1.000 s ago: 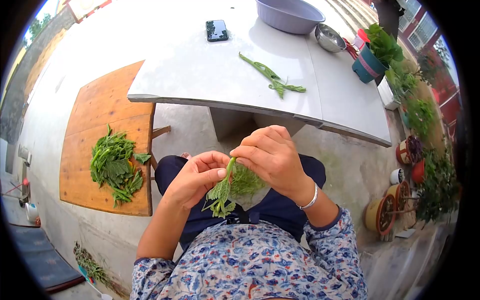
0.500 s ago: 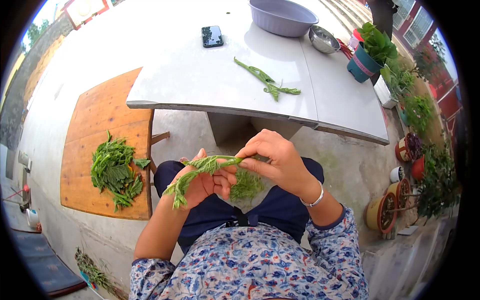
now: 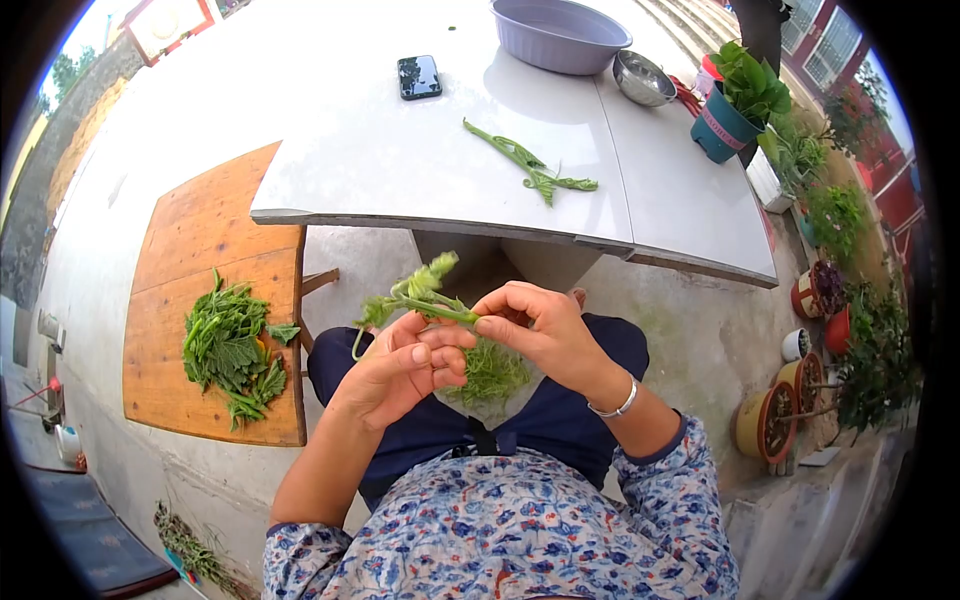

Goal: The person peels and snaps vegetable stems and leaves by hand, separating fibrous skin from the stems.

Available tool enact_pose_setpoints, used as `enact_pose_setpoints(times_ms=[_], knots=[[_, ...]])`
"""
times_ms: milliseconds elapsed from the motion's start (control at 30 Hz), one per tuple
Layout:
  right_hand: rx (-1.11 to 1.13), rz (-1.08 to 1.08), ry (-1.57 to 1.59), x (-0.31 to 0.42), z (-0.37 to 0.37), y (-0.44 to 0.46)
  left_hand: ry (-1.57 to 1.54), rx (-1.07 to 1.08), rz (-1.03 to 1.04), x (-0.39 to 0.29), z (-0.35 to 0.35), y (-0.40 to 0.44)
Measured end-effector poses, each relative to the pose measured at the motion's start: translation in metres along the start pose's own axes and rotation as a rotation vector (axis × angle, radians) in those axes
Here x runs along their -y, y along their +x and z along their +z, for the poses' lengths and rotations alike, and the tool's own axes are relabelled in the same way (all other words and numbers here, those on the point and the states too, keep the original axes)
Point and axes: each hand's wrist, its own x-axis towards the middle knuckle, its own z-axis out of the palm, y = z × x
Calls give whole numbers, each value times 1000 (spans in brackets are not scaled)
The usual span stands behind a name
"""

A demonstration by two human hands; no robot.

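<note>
My right hand (image 3: 533, 333) pinches the cut end of a leafy vine shoot (image 3: 428, 299) between thumb and fingers. The shoot points left, its curled leaves and a thin tendril hanging over my left hand (image 3: 405, 365). That hand is palm up with fingers apart and slightly bent, its fingertips just under the stem. Below the hands, between my knees, lies a heap of thin green peelings (image 3: 492, 374). Another vine shoot (image 3: 528, 163) rests on the white table (image 3: 360, 180). Picked greens (image 3: 230, 345) are piled on the wooden table (image 3: 155, 330) to the left.
A phone (image 3: 419, 77), a purple basin (image 3: 560, 40) and a metal bowl (image 3: 643, 80) sit on the white table. At its right end stands a potted plant (image 3: 726, 125). More flowerpots (image 3: 768, 425) line the ground at right. The white table's edge runs just beyond my hands.
The shoot has turned so its leaves now point up instead of drooping over my left palm. My left thumb has come away from it, and the left fingers have loosened.
</note>
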Motion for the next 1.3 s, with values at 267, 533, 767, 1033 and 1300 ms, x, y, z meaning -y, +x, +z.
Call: enact_pose_setpoints(times_ms=[267, 533, 767, 1033, 1300], knots=[[-73, -250, -274, -1, -1, 0, 234, -138, 173, 5, 0, 13], [-279, -544, -754, 8, -5, -6, 543, -295, 289, 14, 22, 22], [-376, -606, -837, 2, 0, -8, 582, -347, 290, 17, 24, 30], [-491, -542, -515, -7, 8, -19, 164, -251, 212, 27, 31, 46], [-549, -198, 166, -18, 23, -26, 475, -292, 595, 53, 40, 51]])
